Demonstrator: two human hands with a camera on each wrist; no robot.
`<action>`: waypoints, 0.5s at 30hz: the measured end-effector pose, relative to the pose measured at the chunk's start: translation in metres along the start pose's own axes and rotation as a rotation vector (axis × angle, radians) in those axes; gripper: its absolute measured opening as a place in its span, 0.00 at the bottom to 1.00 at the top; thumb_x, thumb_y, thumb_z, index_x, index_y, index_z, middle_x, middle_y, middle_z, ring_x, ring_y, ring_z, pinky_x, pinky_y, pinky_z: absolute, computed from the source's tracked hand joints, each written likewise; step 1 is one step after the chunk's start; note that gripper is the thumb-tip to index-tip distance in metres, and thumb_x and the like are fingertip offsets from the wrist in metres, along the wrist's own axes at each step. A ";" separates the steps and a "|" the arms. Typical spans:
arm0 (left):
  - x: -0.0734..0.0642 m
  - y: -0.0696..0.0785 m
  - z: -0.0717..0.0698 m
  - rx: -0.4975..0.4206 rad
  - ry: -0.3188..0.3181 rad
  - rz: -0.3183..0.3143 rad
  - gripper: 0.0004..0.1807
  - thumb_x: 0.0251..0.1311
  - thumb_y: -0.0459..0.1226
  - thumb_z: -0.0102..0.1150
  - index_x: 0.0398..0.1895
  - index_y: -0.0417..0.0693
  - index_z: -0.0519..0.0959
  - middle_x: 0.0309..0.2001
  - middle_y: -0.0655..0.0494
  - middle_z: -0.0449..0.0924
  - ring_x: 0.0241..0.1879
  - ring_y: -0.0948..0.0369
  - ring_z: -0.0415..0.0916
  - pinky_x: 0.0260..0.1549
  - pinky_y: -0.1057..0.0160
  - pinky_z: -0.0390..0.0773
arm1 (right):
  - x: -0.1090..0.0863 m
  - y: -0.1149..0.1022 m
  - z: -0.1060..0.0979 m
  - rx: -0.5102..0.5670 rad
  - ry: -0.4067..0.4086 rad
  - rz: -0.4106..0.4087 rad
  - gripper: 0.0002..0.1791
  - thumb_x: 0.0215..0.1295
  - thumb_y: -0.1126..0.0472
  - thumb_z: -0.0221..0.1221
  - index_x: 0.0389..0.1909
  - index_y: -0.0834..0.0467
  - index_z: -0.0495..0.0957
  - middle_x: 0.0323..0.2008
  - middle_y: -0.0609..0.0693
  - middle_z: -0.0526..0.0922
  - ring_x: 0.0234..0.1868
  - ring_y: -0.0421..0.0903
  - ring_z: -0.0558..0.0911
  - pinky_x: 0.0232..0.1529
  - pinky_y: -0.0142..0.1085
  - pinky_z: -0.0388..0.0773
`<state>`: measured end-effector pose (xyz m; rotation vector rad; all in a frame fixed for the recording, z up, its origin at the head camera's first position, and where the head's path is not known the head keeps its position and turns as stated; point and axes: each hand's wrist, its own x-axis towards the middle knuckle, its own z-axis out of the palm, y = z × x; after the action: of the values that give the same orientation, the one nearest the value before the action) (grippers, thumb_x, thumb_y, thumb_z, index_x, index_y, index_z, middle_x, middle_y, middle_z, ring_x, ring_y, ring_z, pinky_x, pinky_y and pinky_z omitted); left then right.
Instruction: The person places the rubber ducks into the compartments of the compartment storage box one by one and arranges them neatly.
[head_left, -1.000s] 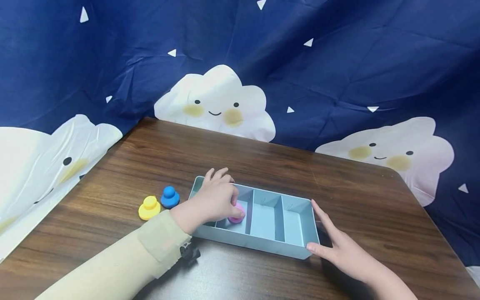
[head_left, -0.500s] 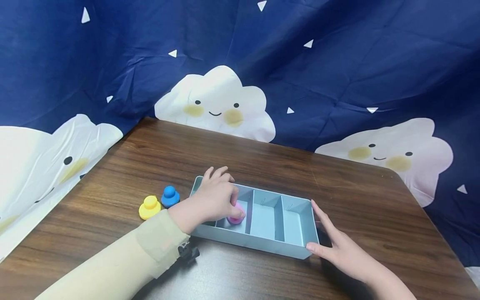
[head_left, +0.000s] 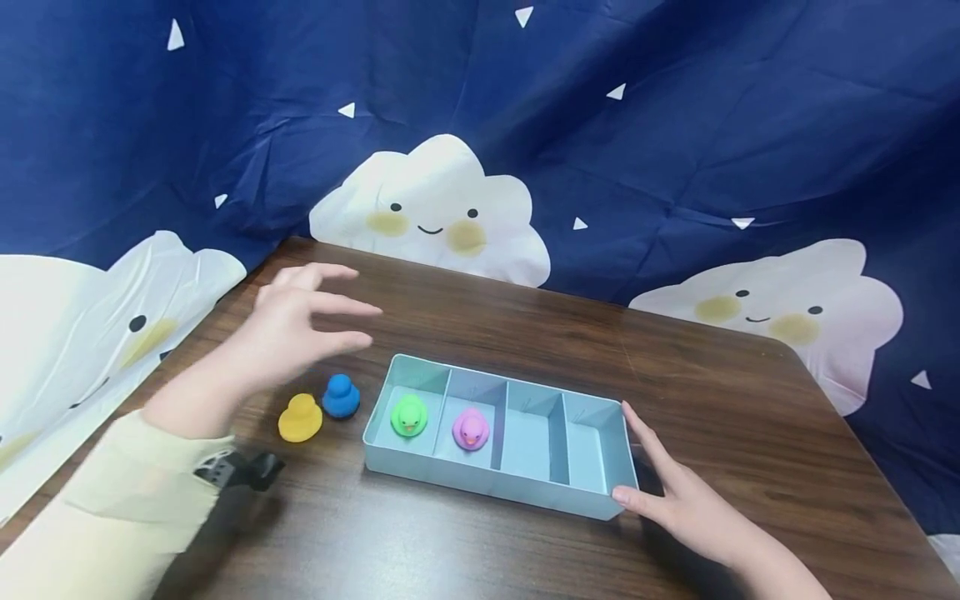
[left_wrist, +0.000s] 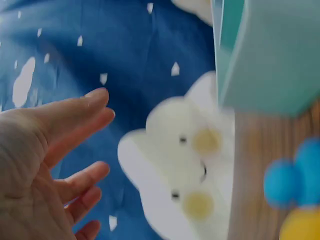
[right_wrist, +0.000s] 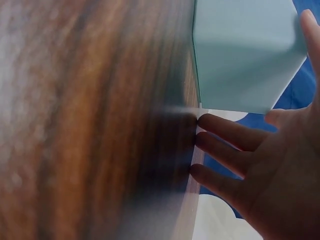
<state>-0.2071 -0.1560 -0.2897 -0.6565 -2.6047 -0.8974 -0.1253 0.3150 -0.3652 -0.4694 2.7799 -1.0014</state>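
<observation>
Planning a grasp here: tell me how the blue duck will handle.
The blue duck is probably light, being much smaller than the tray. Its wide body should slide rather than roll; its narrower head likely suits a pinch.

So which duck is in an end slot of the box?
The green duck, in the leftmost slot. The pink duck is one slot right; the blue duck and yellow duck are outside the box, on the table.

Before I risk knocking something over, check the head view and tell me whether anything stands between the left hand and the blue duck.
Nothing visible does. The left hand hovers, fingers apart, with the blue duck on the table below. The yellow duck sits beside it, to the left, apparently outside the direct path.
</observation>
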 end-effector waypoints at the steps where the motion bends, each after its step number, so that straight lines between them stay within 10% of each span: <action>1: -0.004 -0.006 -0.005 -0.004 0.002 -0.019 0.16 0.53 0.41 0.75 0.48 0.57 0.88 0.63 0.51 0.69 0.65 0.43 0.56 0.55 0.34 0.50 | 0.000 0.000 0.000 0.000 -0.001 0.004 0.51 0.68 0.52 0.62 0.78 0.32 0.35 0.68 0.66 0.63 0.66 0.69 0.66 0.52 0.65 0.68; 15: -0.039 -0.050 -0.020 0.004 -0.064 -0.162 0.17 0.53 0.44 0.74 0.47 0.54 0.88 0.55 0.48 0.72 0.59 0.42 0.59 0.53 0.37 0.51 | 0.002 -0.002 0.005 -0.037 0.001 0.017 0.51 0.68 0.52 0.62 0.77 0.32 0.35 0.70 0.66 0.61 0.66 0.70 0.65 0.52 0.67 0.67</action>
<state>-0.1974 -0.2164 -0.3161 -0.4855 -2.7484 -0.9320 -0.1256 0.3096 -0.3675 -0.4498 2.8028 -0.9488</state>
